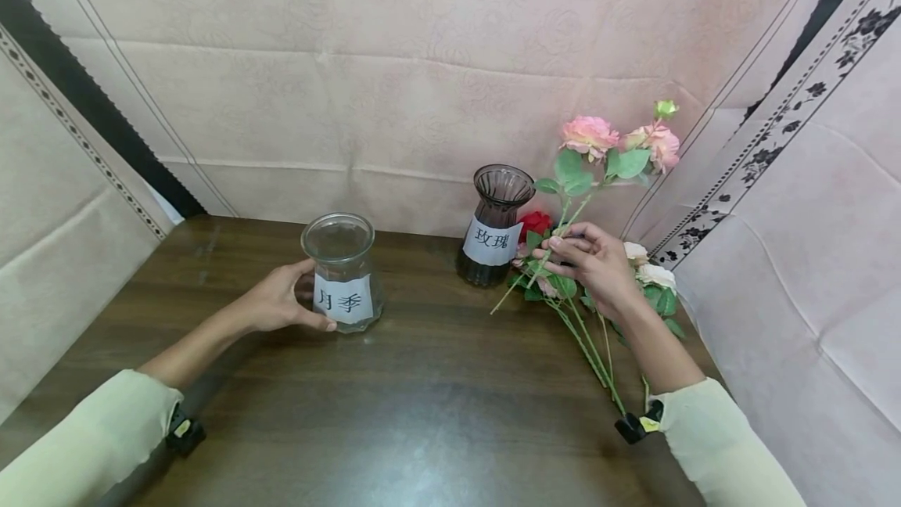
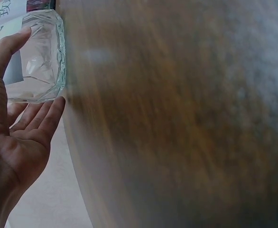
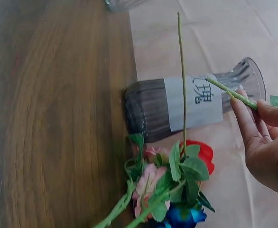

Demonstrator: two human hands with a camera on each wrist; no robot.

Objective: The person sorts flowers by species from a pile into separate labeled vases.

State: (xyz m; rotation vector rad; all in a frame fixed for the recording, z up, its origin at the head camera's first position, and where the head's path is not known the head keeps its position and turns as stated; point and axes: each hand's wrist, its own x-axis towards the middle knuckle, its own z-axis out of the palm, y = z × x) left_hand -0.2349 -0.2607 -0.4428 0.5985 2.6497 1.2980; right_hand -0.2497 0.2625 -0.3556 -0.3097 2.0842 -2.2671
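On the left of the table, my left hand (image 1: pixel 281 302) holds a clear glass vase (image 1: pixel 345 264). Its thumb lies across the front near a white label (image 1: pixel 342 300) with black characters; its fingers go round the side and back. At the right, my right hand (image 1: pixel 600 266) pinches green stems bearing pink flowers (image 1: pixel 590 137) and a green bud (image 1: pixel 665 109), blooms upward. One stem end (image 3: pixel 215 84) shows in front of the dark glass vase (image 1: pixel 493 213). That vase stands upright just left of the hand, with its own white label.
Under my right hand lie more flowers: a red rose (image 1: pixel 536 224), white blooms (image 1: pixel 656 275) and, in the right wrist view, a blue flower (image 3: pixel 185 216). Their stems reach toward the front of the brown table (image 1: pixel 415 413). Pale cloth (image 1: pixel 338 108) hangs behind and beside it.
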